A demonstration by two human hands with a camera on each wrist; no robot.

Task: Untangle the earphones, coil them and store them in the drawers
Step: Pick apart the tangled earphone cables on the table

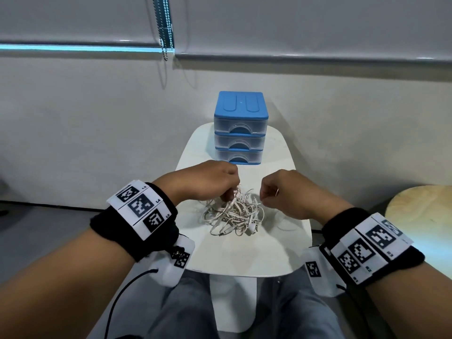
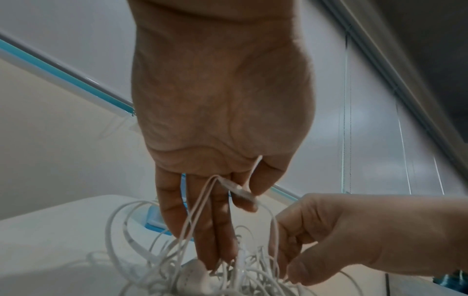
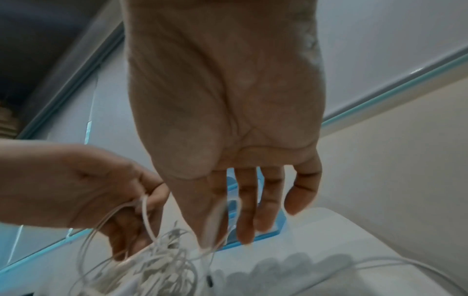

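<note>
White cable fills the near half of the small table (image 1: 244,260): the earphones (image 1: 234,216) lie in one loose knot right in front of the seated person, close enough that both hands can work over it without reaching. The left hand (image 1: 208,182) hovers at the knot's left edge, thumb and forefinger pinching a strand with the inline remote (image 2: 238,190) draped across the fingers (image 2: 202,230), which point down into the pile. I read that as anchoring the tangle while the other side gets teased free. The right hand (image 1: 283,192) sits just beside the knot on the right, fingers curled, nipping a thin loop of cord; one long strand trails away from it over the tabletop, probably an end already worked loose. Nothing is coiled yet, so the untangling looks barely begun. Beyond the hands, toward the wall, stands the blue drawer unit (image 1: 241,128), three clear drawers all closed, placed within easy reach for stowing later. Behind it hang grey blinds (image 1: 318,25).
</note>
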